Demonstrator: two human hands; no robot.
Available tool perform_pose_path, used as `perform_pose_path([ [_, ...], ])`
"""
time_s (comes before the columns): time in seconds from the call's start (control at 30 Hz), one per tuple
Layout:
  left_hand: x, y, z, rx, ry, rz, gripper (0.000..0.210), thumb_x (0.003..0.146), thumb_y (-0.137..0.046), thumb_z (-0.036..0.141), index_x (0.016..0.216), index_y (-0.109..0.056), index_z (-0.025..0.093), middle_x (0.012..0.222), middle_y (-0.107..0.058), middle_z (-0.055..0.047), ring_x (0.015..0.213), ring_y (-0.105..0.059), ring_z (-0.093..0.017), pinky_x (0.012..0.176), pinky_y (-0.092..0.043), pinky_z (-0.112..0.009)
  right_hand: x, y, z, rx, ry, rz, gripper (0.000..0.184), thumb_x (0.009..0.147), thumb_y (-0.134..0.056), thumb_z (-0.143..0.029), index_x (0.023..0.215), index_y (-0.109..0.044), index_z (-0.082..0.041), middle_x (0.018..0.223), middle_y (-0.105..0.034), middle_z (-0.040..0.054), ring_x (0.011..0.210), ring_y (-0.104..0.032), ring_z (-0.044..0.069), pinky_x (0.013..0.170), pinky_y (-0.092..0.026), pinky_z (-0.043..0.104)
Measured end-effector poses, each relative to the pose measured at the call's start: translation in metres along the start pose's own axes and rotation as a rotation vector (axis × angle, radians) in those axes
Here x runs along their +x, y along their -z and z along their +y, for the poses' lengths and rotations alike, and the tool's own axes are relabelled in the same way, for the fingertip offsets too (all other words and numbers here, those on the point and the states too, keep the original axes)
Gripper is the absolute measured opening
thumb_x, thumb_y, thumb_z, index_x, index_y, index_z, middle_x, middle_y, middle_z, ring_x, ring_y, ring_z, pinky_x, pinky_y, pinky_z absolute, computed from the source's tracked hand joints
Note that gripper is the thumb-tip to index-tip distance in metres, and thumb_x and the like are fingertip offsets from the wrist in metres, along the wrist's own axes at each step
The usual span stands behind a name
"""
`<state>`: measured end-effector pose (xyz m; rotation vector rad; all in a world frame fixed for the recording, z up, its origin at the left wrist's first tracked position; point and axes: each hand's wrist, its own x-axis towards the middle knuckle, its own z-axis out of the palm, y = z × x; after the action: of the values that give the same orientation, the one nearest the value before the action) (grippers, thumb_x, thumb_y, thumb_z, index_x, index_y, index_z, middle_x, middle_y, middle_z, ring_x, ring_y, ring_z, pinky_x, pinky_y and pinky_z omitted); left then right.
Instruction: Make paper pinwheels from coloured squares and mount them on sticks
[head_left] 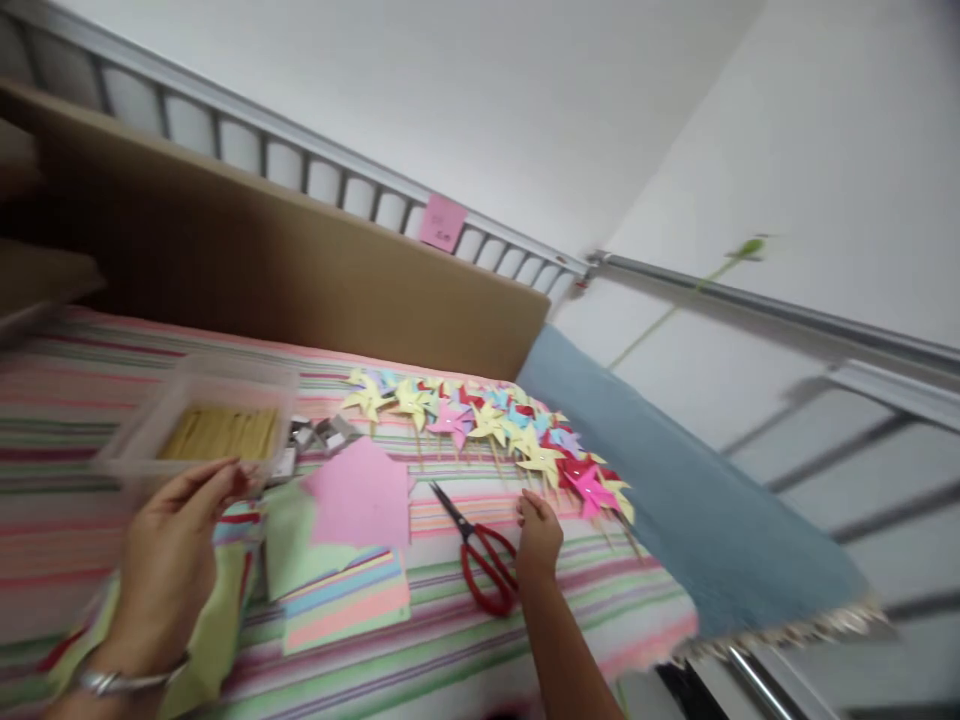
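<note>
My left hand (pixel 176 550), with a bracelet at the wrist, is closed in a pinch at the front of a clear plastic box (pixel 120 455) of thin wooden sticks (pixel 221 432). Anything between its fingertips is too blurred to name. My right hand (pixel 538 535) has its fingers curled together beside red-handled scissors (pixel 480 555), which lie with blades parted. I cannot see whether it holds anything. Just beyond it, several paper pinwheels (pixel 487 422) on sticks lie in rows. Pink paper (pixel 360 495), green paper (pixel 289 535) and a fanned stack of coloured sheets (pixel 349 600) lie between my hands.
Small metallic pieces (pixel 326 432) sit beside the box. Under my left forearm is a bag of coloured paper (pixel 217 635). A cardboard panel (pixel 300 270) stands along the back of the striped cloth (pixel 450 660). Blue fabric (pixel 675 520) hangs at the right by a metal rail.
</note>
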<state>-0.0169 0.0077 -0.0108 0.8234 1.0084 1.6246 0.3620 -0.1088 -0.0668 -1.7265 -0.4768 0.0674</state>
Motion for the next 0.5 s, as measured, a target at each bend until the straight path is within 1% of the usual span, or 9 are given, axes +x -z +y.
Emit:
perform_pose_path([
  [0.03, 0.005, 0.004, 0.001, -0.112, 0.038, 0.071, 0.014, 0.063, -0.071, 0.022, 0.075, -0.067, 0.016, 0.067, -0.068, 0.001, 0.064, -0.061, -0.014, 0.065, -0.049, -0.026, -0.014, -0.016, -0.009, 0.034, -0.01, -0.077, 0.034, 0.072, -0.056, -0.037, 0.093, -0.064, -0.011, 0.078, -0.068, 0.0063, 0.066, -0.062, 0.016, 0.056, -0.048, 0.025],
  [0.07, 0.009, 0.007, 0.003, -0.18, 0.037, 0.144, 0.014, 0.062, -0.072, 0.021, 0.074, -0.066, 0.017, 0.064, -0.067, 0.002, 0.062, -0.06, -0.013, 0.066, -0.049, -0.026, -0.031, -0.033, -0.018, 0.062, -0.013, -0.163, 0.035, 0.069, -0.057, -0.037, 0.092, -0.065, -0.012, 0.076, -0.068, 0.0059, 0.064, -0.061, 0.016, 0.055, -0.047, 0.025],
  [0.13, 0.015, 0.011, 0.007, -0.24, 0.007, 0.222, 0.015, 0.061, -0.073, 0.02, 0.074, -0.065, 0.017, 0.063, -0.065, 0.003, 0.062, -0.06, -0.012, 0.067, -0.049, -0.025, -0.067, -0.065, -0.036, 0.099, -0.006, -0.337, 0.033, 0.067, -0.058, -0.036, 0.088, -0.067, -0.012, 0.07, -0.067, 0.005, 0.06, -0.06, 0.016, 0.055, -0.047, 0.025],
  [0.23, 0.02, 0.016, 0.013, -0.278, -0.049, 0.29, 0.015, 0.062, -0.072, 0.018, 0.075, -0.065, 0.016, 0.063, -0.064, 0.003, 0.063, -0.059, -0.011, 0.066, -0.049, -0.024, -0.119, -0.102, -0.057, 0.118, 0.047, -0.57, 0.026, 0.068, -0.058, -0.032, 0.084, -0.068, -0.014, 0.076, -0.068, 0.0056, 0.066, -0.061, 0.017, 0.06, -0.048, 0.026],
  [0.3, 0.022, 0.017, 0.015, -0.305, -0.064, 0.312, 0.013, 0.062, -0.071, 0.017, 0.074, -0.066, 0.016, 0.063, -0.064, 0.002, 0.062, -0.058, -0.011, 0.064, -0.048, -0.023, -0.143, -0.116, -0.065, 0.1, 0.1, -0.688, 0.022, 0.071, -0.058, -0.03, 0.084, -0.068, -0.015, 0.076, -0.067, 0.0051, 0.067, -0.061, 0.016, 0.062, -0.048, 0.026],
  [0.37, 0.024, 0.018, 0.016, -0.329, -0.06, 0.335, 0.012, 0.062, -0.07, 0.016, 0.074, -0.066, 0.016, 0.062, -0.063, 0.002, 0.061, -0.058, -0.01, 0.062, -0.048, -0.023, -0.156, -0.122, -0.069, 0.063, 0.165, -0.772, 0.018, 0.072, -0.057, -0.026, 0.082, -0.069, -0.016, 0.077, -0.066, 0.0043, 0.068, -0.06, 0.016, 0.063, -0.048, 0.026],
  [0.43, 0.025, 0.018, 0.016, -0.344, -0.037, 0.339, 0.013, 0.062, -0.069, 0.017, 0.075, -0.066, 0.015, 0.062, -0.063, 0.002, 0.059, -0.058, -0.01, 0.061, -0.048, -0.023, -0.16, -0.124, -0.071, 0.015, 0.23, -0.829, 0.014, 0.071, -0.058, -0.021, 0.079, -0.069, -0.017, 0.077, -0.064, 0.0041, 0.069, -0.06, 0.017, 0.066, -0.048, 0.027],
  [0.5, 0.026, 0.018, 0.016, -0.356, -0.017, 0.345, 0.014, 0.062, -0.069, 0.018, 0.075, -0.065, 0.015, 0.061, -0.063, 0.002, 0.057, -0.058, -0.01, 0.06, -0.048, -0.023, -0.16, -0.124, -0.072, -0.036, 0.287, -0.867, 0.014, 0.07, -0.058, -0.017, 0.077, -0.07, -0.017, 0.08, -0.063, 0.0048, 0.075, -0.06, 0.018, 0.07, -0.047, 0.029],
])
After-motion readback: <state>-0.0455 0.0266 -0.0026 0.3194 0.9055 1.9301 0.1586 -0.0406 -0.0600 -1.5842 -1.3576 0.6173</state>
